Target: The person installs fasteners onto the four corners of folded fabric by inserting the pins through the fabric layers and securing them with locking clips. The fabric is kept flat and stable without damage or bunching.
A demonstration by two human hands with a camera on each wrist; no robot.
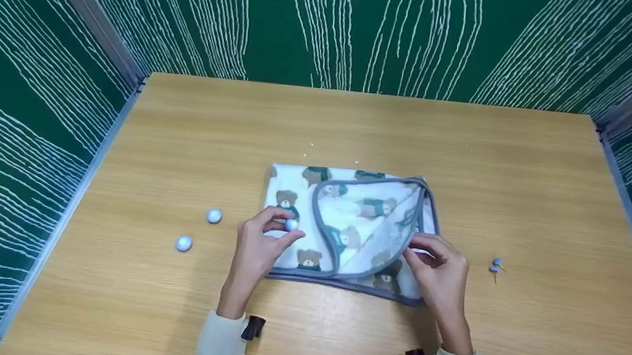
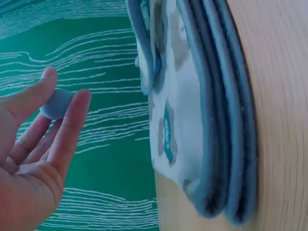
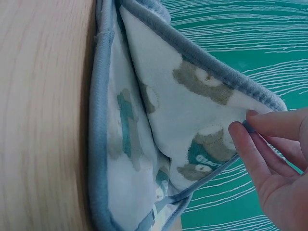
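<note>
Green walls (image 1: 276,23) streaked with white lines surround a pale wood-grained counter (image 1: 547,182). Across it lies a folded white bear-print fleece blanket (image 1: 304,194) with blue-grey piping, its long axis running left to right. Its flap (image 3: 202,110) is lifted: the right hand (image 1: 443,271), nearer, pinches the edge, though a blue speck between those fingers is unclear. Left of the flap, the left hand (image 1: 260,242) pinches a small pale-blue round knob (image 1: 291,225). Two matching knobs (image 1: 214,216) lie farther left; two blue-headed pins (image 1: 497,261), right.
</note>
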